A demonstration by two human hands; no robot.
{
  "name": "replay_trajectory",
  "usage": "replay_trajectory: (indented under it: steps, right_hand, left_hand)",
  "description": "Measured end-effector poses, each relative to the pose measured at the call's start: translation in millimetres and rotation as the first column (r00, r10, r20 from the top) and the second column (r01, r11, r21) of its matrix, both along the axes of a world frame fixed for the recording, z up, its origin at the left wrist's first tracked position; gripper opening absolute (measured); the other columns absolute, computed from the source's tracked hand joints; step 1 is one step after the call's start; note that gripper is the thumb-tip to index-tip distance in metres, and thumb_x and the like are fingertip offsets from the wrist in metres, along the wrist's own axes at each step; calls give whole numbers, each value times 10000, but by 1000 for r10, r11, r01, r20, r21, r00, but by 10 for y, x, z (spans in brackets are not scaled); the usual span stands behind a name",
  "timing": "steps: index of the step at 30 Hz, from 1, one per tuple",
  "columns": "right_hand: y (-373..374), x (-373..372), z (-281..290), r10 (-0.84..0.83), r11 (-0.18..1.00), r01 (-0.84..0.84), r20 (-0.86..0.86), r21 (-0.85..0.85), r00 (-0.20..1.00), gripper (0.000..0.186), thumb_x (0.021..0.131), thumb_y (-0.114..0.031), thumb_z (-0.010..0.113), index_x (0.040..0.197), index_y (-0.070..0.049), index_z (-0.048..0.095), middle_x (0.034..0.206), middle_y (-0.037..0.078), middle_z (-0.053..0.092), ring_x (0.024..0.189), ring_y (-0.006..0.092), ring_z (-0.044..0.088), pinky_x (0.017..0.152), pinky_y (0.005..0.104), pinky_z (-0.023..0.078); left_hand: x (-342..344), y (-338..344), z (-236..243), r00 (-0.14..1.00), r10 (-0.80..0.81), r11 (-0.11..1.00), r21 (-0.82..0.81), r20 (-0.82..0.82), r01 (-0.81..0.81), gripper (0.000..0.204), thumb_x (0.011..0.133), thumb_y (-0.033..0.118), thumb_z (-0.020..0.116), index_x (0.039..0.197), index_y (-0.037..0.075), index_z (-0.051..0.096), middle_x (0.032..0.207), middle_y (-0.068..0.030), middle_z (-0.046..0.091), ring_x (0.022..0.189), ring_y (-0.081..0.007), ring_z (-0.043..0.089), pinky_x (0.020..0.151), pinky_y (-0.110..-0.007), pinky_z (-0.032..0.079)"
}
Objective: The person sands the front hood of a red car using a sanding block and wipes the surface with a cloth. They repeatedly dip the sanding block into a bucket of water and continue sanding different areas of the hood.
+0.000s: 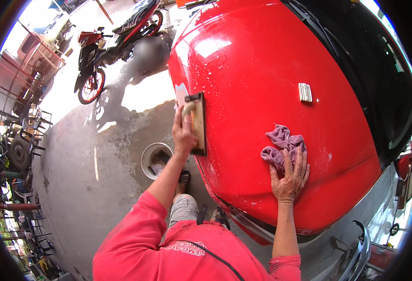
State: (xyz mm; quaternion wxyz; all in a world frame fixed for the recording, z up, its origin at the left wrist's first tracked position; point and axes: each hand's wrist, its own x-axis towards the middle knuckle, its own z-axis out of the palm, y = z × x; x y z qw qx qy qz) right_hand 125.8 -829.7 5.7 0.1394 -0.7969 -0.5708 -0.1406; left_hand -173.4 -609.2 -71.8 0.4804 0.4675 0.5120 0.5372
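A long, flat sanding board (198, 133) with a raised pale handle is at the front-left edge of the red car hood (248, 79). My left hand (184, 135) is closed around it, slightly blurred. Farther right, my right hand (290, 180) rests on the hood with fingers stretched out, their tips on a crumpled, damp-looking purple cloth (283, 139). Part of the cloth lies under those fingers. A small whitish ribbed block (305, 92) sits alone beyond the cloth. Wet droplets and pale specks dot the hood near the board.
A white bucket (145, 161) with dark contents stands on the concrete floor (84, 159), left of my legs. Beyond it are a red-and-black motorcycle (92, 65) and a second one beside it. Racks and a tyre (21, 152) line the left side. The windshield (355, 51) borders the hood.
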Motion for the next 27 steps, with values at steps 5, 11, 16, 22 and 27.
replay_trajectory:
  steps: [5, 11, 16, 22, 27]
  right_hand:
    - [120, -6, -48, -10, 1000, 9, 46, 17, 999, 710, 955, -613, 679, 1550, -243, 565, 1705, 142, 391, 1576, 411, 353, 1249, 611, 303]
    - [-7, -11, -115, -128, 991, 131, 103, -24, 986, 768, 968, -632, 652, 1576, -183, 518, 1720, 161, 358, 1567, 445, 350, 1238, 628, 310]
    - [122, 17, -195, -80, 997, 81, 104, -10, 991, 787, 983, -663, 617, 1583, -167, 500, 1716, 182, 353, 1560, 455, 352, 1232, 631, 317]
    - [2, -13, -180, -161, 985, 166, 106, -42, 981, 777, 991, -660, 613, 1585, -175, 490, 1706, 193, 362, 1556, 472, 348, 1231, 630, 321]
    - [41, -47, -163, -137, 990, 140, 97, -25, 986, 779, 983, -661, 625, 1573, -167, 508, 1708, 197, 358, 1557, 466, 346, 1240, 631, 310]
  left_hand:
    - [-309, 2052, 209, 965, 181, 977, -146, 192, -154, 620, 1024, 122, 526, 1633, 117, 406, 1075, -160, 654, 584, -159, 609, 474, -325, 549]
    - [29, 1585, 67, 997, -25, 993, 113, -72, 33, 734, 967, 61, 606, 1663, 98, 375, 1697, -193, 414, 1541, -333, 440, 1253, -416, 389]
    - [-749, 3105, 14, 940, 178, 959, -267, 290, -99, 683, 1032, 102, 538, 1679, 146, 324, 929, -85, 670, 428, -97, 478, 365, -284, 466]
    - [-565, 1480, -323, 787, 62, 983, -172, 613, 57, 604, 1106, 137, 435, 1691, 178, 287, 734, -17, 514, 449, -97, 486, 405, -276, 515]
    - [-424, 2673, -54, 862, 77, 994, -104, 501, -28, 539, 1103, 114, 445, 1638, 121, 380, 709, -7, 472, 429, -99, 459, 379, -300, 515]
